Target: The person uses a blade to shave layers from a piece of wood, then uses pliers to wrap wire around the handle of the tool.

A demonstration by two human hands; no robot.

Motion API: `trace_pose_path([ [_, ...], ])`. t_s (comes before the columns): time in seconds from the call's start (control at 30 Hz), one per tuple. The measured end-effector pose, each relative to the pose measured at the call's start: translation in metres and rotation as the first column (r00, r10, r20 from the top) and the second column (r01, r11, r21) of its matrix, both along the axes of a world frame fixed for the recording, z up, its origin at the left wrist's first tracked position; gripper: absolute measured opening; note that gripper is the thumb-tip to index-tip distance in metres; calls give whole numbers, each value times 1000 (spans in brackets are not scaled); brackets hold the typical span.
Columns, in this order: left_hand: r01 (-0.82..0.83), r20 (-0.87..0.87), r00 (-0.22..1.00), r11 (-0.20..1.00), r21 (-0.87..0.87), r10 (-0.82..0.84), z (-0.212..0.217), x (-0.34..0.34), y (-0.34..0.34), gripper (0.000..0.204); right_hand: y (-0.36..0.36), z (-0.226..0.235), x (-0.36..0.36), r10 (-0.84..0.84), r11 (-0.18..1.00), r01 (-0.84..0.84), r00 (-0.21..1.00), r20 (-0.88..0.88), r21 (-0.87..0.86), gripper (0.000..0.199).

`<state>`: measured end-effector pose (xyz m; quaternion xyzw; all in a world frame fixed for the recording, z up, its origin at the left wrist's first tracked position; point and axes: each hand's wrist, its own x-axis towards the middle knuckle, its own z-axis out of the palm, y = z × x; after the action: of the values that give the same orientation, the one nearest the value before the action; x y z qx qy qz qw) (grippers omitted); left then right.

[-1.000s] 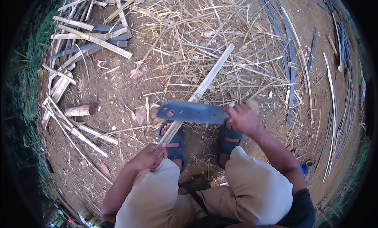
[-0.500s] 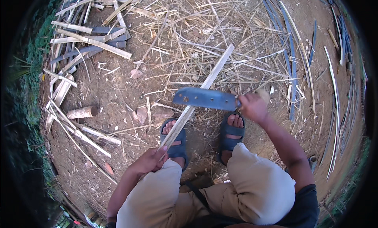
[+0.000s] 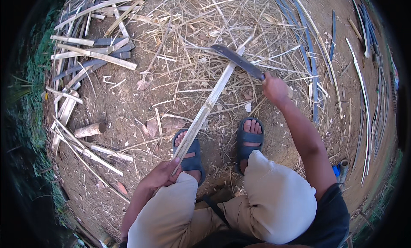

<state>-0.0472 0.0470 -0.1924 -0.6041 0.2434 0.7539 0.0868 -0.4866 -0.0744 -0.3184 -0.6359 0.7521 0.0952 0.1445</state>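
Observation:
My left hand [image 3: 166, 174], beside my left knee, is closed on the near end of a long pale bamboo strip [image 3: 208, 103]. The strip slants away from me, past my left sandal, toward the shavings. In my right hand [image 3: 276, 90] is the handle of a machete [image 3: 238, 61], the fingers wrapped around it. Its dark blade crosses the strip near the far end and appears to touch it. The handle itself is mostly hidden by my fingers.
Thin shavings [image 3: 188, 55] litter the dirt ahead. Split strips [image 3: 100, 57] lie piled at the left, near a short cut log [image 3: 90, 129]. Long dark strips [image 3: 314, 77] lie on the right. My sandalled feet [image 3: 250, 139] stand apart. A bamboo tube [image 3: 343, 169] is near my right elbow.
The machete has moved away from me along the strip, from its middle to near its far end, and its blade has turned edge-on. My left hand keeps its hold.

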Motion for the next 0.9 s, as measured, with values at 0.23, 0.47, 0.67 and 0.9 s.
trace_pose_path([
  [0.23, 20, -35, 999, 1000, -6, -20, -6, 7, 4, 54, 14, -25, -28, 116, 972, -88, 986, 119, -216, 21],
  [0.47, -39, -42, 998, 999, -8, 38, -8, 24, 9, 53, 12, -33, -16, 291, 930, -269, 955, 52, -252, 22],
  [0.67, -52, 6, 999, 999, 16, 52, -6, 27, 15, 55, 3, -33, -55, 17, 980, -19, 1000, -14, -198, 25],
  [0.9, 33, 130, 991, 918, -396, 20, -1, 15, -9, 62, 62, -30, 19, -146, 900, 301, 890, 432, -316, 35],
])
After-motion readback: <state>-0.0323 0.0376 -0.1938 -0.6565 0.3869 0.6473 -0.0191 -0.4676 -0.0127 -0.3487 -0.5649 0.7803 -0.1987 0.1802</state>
